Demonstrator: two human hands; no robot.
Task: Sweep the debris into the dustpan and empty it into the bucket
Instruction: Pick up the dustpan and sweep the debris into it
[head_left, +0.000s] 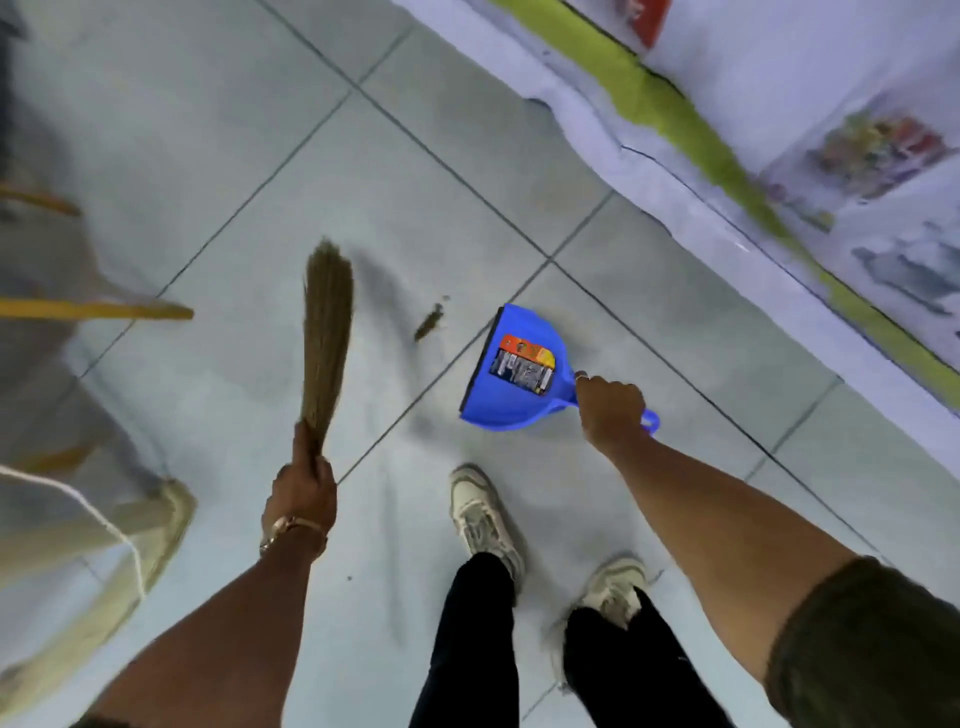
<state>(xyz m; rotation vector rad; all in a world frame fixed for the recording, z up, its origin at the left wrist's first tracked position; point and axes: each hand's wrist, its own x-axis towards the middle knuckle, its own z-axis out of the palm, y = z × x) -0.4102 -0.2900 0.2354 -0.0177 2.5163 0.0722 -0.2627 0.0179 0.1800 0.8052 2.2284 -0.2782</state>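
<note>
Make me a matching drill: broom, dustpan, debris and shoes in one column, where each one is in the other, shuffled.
1. broom
2. dustpan
3. debris
4. shoes

A. on the tiles between broom and dustpan
B. in the left hand
C. at the bottom, under dark trousers
D. in the right hand

Pairs: 1-B, 2-D, 3-A, 4-C

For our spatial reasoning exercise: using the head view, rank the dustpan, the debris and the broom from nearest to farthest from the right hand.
1. Dustpan: its handle is gripped by the right hand.
2. Debris: on the floor, just left of the dustpan's open edge.
3. Broom: farther left, held in the left hand.
</note>
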